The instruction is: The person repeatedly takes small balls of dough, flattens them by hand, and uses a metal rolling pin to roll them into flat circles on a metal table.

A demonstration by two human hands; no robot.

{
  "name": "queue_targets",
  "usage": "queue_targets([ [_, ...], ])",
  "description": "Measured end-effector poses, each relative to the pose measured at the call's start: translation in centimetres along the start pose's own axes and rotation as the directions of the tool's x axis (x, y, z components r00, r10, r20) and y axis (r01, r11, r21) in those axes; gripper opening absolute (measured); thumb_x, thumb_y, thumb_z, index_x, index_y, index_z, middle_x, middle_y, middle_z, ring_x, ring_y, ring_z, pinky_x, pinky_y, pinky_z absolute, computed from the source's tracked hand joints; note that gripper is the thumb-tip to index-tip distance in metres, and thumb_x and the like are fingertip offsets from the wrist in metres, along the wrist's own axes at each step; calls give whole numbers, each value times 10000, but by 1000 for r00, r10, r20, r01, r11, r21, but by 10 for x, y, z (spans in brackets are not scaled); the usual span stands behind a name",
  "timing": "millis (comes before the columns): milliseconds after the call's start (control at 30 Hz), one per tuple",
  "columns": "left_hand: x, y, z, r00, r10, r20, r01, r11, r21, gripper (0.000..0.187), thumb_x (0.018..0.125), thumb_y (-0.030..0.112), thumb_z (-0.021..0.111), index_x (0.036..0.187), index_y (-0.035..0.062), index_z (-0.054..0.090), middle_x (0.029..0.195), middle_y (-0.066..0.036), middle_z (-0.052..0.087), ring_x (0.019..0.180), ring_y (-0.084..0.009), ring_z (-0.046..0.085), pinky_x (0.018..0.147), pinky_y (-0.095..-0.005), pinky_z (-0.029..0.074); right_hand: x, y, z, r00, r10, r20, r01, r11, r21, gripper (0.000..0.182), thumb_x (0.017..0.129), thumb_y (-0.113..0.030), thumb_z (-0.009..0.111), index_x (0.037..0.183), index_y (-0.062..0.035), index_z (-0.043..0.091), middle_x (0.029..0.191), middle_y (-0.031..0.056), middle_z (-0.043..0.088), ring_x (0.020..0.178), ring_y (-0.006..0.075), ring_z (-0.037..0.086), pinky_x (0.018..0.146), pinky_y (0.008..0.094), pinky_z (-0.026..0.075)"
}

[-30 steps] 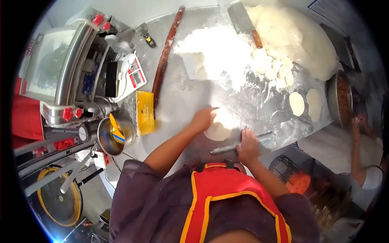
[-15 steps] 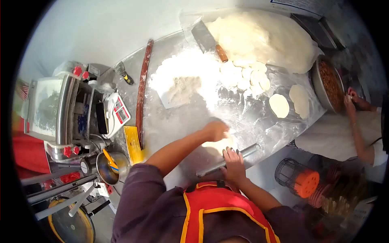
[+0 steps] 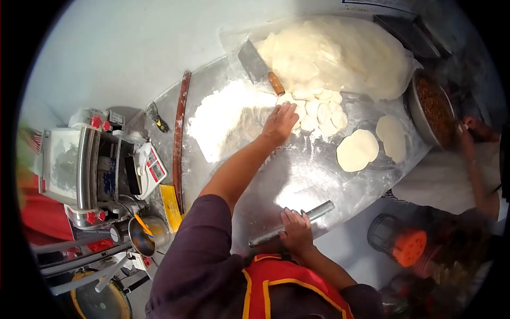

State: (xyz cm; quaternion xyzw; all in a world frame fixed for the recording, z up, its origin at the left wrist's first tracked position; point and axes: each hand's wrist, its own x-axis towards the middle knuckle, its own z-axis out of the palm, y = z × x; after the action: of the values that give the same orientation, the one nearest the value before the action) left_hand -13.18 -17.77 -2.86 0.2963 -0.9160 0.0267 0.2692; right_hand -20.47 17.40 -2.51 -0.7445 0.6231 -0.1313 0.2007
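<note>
My left hand (image 3: 280, 125) reaches over the floured table with its fingers stretched out, at the left edge of a cluster of small pale dough rounds (image 3: 324, 114). Whether it touches one is unclear. My right hand (image 3: 296, 231) lies over the metal rolling pin (image 3: 320, 210) near the front edge, fingers extended past it. Two larger flat dough discs (image 3: 355, 153) overlap to the right, beside another flat disc (image 3: 392, 139). White flour (image 3: 218, 119) is heaped left of my left hand.
A large covered dough mass (image 3: 340, 53), a scraper (image 3: 275, 84) and a long red-brown stick (image 3: 181, 127) surround the work area. At left are a roller machine (image 3: 85, 165), scale (image 3: 153, 167) and pot (image 3: 154, 236). Another person's hands (image 3: 467, 127) are beside a filled bowl (image 3: 419, 114).
My left hand has moved up from near the rolling pin to the small rounds. The disc by the pin is gone from there, and one now overlaps the disc at right.
</note>
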Motion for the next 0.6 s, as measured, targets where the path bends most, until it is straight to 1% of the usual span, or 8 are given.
queue_targets([
  [33, -1, -2, -2, 996, 69, -63, -71, 997, -40, 201, 845, 32, 543, 1035, 57, 603, 1264, -149, 577, 1177, -311, 535, 1025, -435, 419, -1, 1, 2, 999, -21, -39, 21, 1000, -8, 621, 842, -348, 624, 1389, -88, 485, 1471, 88, 451, 1341, 253, 433, 1131, 510, 287],
  [133, -7, -5, -16, 940, 80, 332, -14, 980, -197, 192, 865, 45, 527, 1046, 47, 592, 1252, -169, 592, 1173, -330, 545, 1035, -432, 413, 7, -1, -10, 996, 34, 82, -34, 999, -10, 606, 837, -343, 624, 1376, -94, 503, 1458, 85, 463, 1329, 247, 441, 1130, 504, 290],
  [167, -9, 1, -20, 881, -111, 459, 245, 938, -244, 199, 876, 57, 525, 1065, 41, 588, 1244, -173, 596, 1174, -339, 543, 1043, -429, 408, 9, -5, -14, 984, 72, 162, -72, 997, -7, 601, 835, -341, 625, 1371, -96, 508, 1451, 83, 470, 1325, 245, 443, 1129, 500, 291],
  [233, 4, 28, -64, 596, -394, 700, 701, 680, -214, 218, 898, 83, 522, 1101, 30, 580, 1229, -182, 604, 1175, -357, 541, 1060, -423, 397, 4, -3, -5, 993, 67, 100, -69, 998, 12, 590, 833, -327, 621, 1364, -94, 514, 1437, 83, 482, 1321, 244, 447, 1132, 498, 286],
  [333, -31, 24, -36, 842, -400, 363, 507, 817, -275, 234, 923, 126, 548, 1125, 10, 567, 1248, -194, 573, 1175, -361, 527, 952, -458, 455, 4, -4, -6, 994, 67, 92, -69, 997, 24, 579, 826, -316, 622, 1350, -90, 522, 1416, 85, 498, 1314, 244, 454, 1138, 493, 279],
  [400, -56, 23, 3, 911, -307, 277, 400, 826, -398, 315, 921, 146, 563, 1204, 8, 545, 1283, -209, 552, 1219, -380, 500, 1009, -459, 427, 7, -5, -8, 994, 69, 87, -72, 997, 25, 574, 816, -308, 630, 1336, -86, 529, 1400, 89, 510, 1302, 247, 466, 1135, 493, 284],
  [467, -72, 44, 18, 954, -249, 165, 295, 874, -386, 413, 932, 134, 548, 1315, -13, 499, 1366, -233, 497, 1314, -410, 429, 1110, -452, 353, 7, -7, -8, 995, 76, 67, -78, 997, 26, 569, 803, -297, 643, 1319, -83, 538, 1380, 95, 525, 1281, 253, 484, 1127, 496, 300],
  [600, -116, 89, -19, 933, -280, 226, 351, 846, -402, 408, 948, 118, 507, 1330, -25, 488, 1402, -229, 471, 1353, -398, 400, 1145, -452, 312, 8, -10, -15, 999, 45, 28, -47, 998, 53, 588, 764, -274, 661, 1297, -59, 538, 1323, 125, 555, 1227, 297, 515, 1083, 528, 330],
])
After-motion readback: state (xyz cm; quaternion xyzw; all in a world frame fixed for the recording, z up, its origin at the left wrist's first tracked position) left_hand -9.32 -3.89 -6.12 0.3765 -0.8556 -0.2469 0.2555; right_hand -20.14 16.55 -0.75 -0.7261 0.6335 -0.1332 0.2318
